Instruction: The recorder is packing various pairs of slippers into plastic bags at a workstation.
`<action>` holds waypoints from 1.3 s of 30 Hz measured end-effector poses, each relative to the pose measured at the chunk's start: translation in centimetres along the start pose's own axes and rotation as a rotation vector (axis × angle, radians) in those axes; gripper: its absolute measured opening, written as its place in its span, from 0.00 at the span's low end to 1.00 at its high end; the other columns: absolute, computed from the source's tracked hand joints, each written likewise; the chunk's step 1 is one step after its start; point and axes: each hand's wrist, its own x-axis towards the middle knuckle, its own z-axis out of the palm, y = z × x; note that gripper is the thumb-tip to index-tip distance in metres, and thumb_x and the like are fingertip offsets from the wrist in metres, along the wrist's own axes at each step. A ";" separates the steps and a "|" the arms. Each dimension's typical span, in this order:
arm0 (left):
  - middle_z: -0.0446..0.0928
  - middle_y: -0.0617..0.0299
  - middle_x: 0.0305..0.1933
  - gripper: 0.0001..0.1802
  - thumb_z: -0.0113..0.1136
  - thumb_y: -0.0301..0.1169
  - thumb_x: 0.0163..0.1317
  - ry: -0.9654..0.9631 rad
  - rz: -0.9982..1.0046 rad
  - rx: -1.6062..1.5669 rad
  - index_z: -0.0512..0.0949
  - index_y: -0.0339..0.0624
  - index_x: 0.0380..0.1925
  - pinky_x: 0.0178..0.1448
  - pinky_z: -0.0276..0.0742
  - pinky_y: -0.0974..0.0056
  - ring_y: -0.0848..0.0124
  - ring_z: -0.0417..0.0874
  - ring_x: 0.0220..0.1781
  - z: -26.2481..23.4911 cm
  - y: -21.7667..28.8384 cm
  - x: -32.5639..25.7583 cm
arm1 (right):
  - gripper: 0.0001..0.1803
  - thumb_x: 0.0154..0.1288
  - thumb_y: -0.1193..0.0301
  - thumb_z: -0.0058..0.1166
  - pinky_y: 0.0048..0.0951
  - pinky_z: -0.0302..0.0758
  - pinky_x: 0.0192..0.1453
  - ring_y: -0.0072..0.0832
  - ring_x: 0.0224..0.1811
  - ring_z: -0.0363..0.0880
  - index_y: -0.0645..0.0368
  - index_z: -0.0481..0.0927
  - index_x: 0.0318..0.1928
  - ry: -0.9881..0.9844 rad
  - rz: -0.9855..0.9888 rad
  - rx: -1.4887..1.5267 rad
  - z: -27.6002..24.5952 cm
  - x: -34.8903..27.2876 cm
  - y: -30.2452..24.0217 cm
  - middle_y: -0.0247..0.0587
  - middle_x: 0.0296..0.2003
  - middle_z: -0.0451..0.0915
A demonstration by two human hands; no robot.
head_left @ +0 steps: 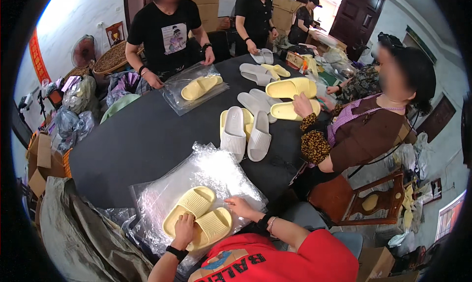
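Observation:
A pair of pale yellow slide slippers [200,202] lies at the near edge of the table, on top of a stack of clear plastic bags [167,186]. My left hand [184,229] grips the pair where the two slippers meet, its fingers curled over their inner edges. To the right of the slippers, my right hand [239,207] pinches the top plastic bag, thumb and fingers close together. Further up the table, grey slippers [233,129] rest partly on yellow ones.
Across the dark table [123,149], a person handles a bagged yellow slipper pair [199,87]. At right, another person holds yellow slippers [290,89]. More grey slippers [258,75] lie beyond. A wooden chair [364,201] stands at right; grey cloth [78,233] hangs at near left.

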 end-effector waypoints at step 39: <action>0.71 0.63 0.32 0.09 0.56 0.28 0.48 0.195 0.213 0.085 0.73 0.48 0.32 0.35 0.69 0.61 0.66 0.75 0.33 -7.7 5.7 2.2 | 0.35 0.49 0.76 0.56 0.24 0.73 0.45 0.26 0.41 0.75 0.60 0.63 0.61 -0.204 -0.159 0.343 -2.8 -1.8 -5.1 0.47 0.47 0.74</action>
